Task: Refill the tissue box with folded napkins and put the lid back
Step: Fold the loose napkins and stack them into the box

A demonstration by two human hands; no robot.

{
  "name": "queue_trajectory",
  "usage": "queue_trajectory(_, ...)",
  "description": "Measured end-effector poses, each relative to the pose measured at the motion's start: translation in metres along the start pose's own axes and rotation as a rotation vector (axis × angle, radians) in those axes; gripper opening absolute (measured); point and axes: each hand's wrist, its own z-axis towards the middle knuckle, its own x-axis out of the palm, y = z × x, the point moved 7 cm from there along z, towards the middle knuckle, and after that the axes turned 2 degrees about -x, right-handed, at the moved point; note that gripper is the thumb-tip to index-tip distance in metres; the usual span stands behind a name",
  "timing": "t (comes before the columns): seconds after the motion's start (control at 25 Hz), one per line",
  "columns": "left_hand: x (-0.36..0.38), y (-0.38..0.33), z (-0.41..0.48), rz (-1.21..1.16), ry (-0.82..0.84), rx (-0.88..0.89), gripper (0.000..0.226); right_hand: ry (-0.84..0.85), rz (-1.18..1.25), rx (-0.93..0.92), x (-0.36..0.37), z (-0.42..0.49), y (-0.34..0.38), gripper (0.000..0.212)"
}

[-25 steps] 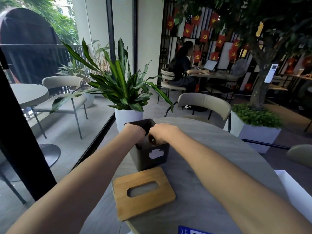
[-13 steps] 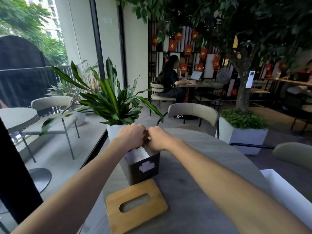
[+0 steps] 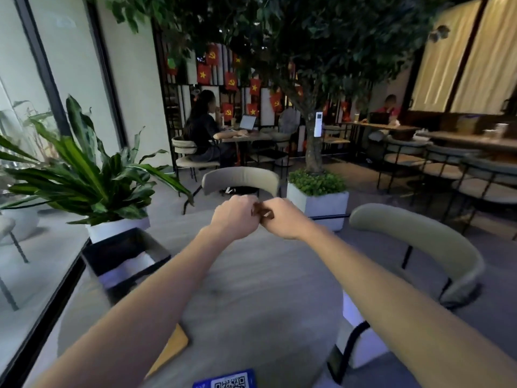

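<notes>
Covering wooden lid (image 3: 175,349), left forearm (image 3: 167,289); tissue box (image 3: 126,247) beside plant (image 3: 84,177)

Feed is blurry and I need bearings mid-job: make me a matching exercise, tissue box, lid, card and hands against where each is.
Things: 1 dark square tissue box; 2 light wooden lid; 3 blue QR-code card; 4 left hand and right hand.
Places: A bottom edge of view; B left side of the table, uncovered; C together in mid-air, pinching a small brown thing; D partly under the left forearm.
Pairs: 1-B, 2-D, 3-A, 4-C.
</notes>
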Motion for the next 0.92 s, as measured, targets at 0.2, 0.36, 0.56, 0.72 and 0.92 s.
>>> queue_trajectory(0.2,0.089,-0.097,0.036,-0.424,0.172,-0.038,0.022,-0.029,0.008,0.224,-0.045,-0.055,-0.131,0.022)
queue_trajectory(0.36,0.18,-0.167,0.055,-0.553,0.333,-0.114,0.021,-0.034,-0.001,0.388,-0.06,-0.102,-0.236,0.026)
queue_trajectory(0.56,0.287,-0.204,0.052,-0.608,0.482,-0.331,0.032,-0.005,0.1,0.61,-0.035,-0.144,-0.342,0.025)
queue_trajectory(0.72,0.356,-0.21,0.025,-0.628,0.597,-0.589,0.043,0.106,0.231,0.741,0.01,-0.152,-0.391,0.019)
queue_trajectory(0.92,0.402,-0.195,0.01,-0.668,0.658,-0.868,0.06,0.229,0.324,0.897,0.073,-0.145,-0.419,0.022)
